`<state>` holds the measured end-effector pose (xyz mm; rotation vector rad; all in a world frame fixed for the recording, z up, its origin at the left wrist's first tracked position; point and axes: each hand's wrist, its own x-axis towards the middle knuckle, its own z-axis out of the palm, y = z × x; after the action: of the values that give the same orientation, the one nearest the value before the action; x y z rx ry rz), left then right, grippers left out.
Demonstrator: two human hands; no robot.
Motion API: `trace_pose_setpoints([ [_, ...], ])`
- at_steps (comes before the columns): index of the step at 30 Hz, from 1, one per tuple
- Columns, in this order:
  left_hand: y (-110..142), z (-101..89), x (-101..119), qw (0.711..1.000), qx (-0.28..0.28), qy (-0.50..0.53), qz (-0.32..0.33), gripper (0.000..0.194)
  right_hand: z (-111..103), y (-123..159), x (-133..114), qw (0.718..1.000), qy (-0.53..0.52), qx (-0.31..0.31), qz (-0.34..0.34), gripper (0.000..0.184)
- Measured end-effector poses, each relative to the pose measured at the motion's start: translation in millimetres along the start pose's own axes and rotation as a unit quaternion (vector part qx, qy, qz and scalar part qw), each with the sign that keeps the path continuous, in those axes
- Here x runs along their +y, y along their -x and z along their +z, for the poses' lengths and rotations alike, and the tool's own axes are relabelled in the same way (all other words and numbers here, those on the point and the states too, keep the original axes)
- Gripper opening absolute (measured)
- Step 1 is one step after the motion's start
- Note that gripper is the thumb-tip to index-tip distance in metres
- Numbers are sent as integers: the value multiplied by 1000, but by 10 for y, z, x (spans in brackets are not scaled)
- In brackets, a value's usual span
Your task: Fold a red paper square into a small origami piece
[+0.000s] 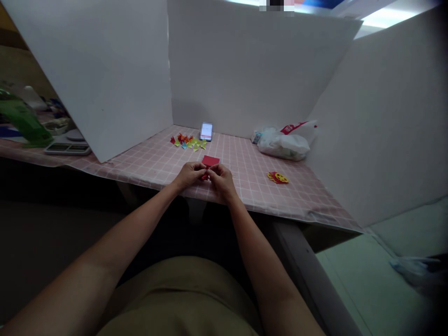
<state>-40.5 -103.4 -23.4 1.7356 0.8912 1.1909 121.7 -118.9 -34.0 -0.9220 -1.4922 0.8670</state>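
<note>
Near the front edge of the table, my left hand [191,174] and my right hand [222,179] meet with thumbs and fingertips pinched together. Between them is a small piece of folded red paper [205,177], mostly covered by the fingers. Just beyond the fingertips lies a flat red paper square [210,160]. Farther back and to the left, several small folded paper figures [189,142] in red, orange, yellow and blue sit in a cluster. A lit phone [206,131] stands behind them against the back panel.
White panels [241,70] wall in the pink checked tabletop [241,186] at the back and both sides. A white plastic bag [287,143] lies at the back right. Yellow and red cut-out shapes [278,177] lie nearer. Left of the panel are a scale [68,148] and a green bottle [26,121].
</note>
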Motion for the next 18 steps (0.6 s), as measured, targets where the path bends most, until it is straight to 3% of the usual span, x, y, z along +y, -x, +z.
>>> trace_pose_setpoints([
  [18, -37, -6, -93, 997, -12, -51, 47, 17, 11, 1, 34, 999, -33, 5, 28, 20],
])
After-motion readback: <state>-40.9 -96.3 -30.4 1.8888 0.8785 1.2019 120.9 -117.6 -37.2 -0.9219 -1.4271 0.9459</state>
